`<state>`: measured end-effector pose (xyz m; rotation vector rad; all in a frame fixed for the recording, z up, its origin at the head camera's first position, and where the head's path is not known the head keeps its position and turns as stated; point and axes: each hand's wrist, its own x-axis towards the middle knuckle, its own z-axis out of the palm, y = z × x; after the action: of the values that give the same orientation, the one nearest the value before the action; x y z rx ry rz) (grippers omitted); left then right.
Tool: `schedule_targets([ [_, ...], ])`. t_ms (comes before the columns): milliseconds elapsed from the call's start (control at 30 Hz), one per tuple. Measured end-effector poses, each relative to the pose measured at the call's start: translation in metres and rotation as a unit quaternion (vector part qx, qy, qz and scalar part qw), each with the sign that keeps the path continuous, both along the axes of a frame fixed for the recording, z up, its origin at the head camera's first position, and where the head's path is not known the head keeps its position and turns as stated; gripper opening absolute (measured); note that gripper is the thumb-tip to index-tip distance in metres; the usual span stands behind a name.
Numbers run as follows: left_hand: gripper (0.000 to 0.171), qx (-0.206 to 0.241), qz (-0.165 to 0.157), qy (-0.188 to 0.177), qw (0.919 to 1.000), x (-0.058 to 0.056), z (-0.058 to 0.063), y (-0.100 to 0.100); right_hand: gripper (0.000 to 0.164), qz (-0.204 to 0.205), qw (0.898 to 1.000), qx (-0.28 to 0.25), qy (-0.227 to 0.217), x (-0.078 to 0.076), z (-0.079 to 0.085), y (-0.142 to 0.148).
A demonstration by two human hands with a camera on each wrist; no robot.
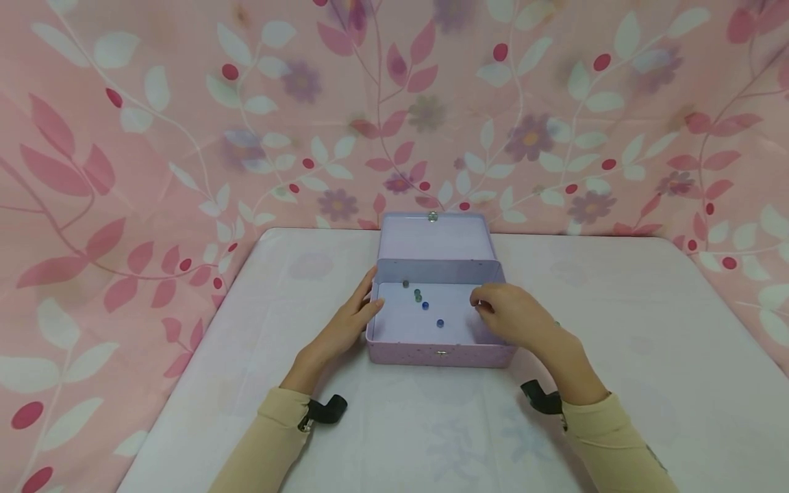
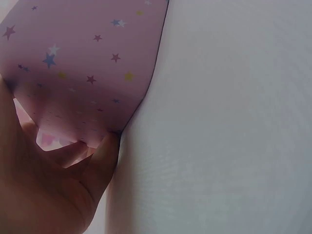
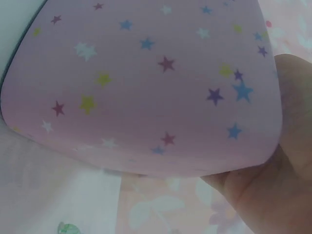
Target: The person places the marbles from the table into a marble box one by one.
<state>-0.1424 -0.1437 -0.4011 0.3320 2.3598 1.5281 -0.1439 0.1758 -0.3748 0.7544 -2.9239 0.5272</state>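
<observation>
An open lilac tin box (image 1: 440,355) with a star print stands on the table, its lid (image 1: 434,237) tipped back. Several small glass marbles lie scattered on the box floor, among them a blue marble (image 1: 440,323) and a green marble (image 1: 418,298). My left hand (image 1: 345,327) holds the box's left side, thumb over the rim and fingers along the outside wall. Over the right part of the box hovers my right hand (image 1: 514,315), fingers bent and fingertips close together. Whether a marble is between them is hidden.
A white cloth (image 1: 234,383) covers the table. Beside the box's right wall, a green marble (image 3: 68,228) lies on it, mostly hidden by my right wrist in the head view. Black wrist mounts (image 1: 328,409) stick out from both sleeves. A pink floral curtain (image 1: 394,103) hangs behind.
</observation>
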Motion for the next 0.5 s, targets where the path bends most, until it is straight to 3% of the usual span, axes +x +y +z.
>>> schedule_targets([
  [500, 0.069, -0.003, 0.001, 0.012, 0.9999, -0.002, -0.005, -0.001, 0.014, -0.013, 1.000, -0.028, 0.004, -0.004, 0.005, 0.012],
])
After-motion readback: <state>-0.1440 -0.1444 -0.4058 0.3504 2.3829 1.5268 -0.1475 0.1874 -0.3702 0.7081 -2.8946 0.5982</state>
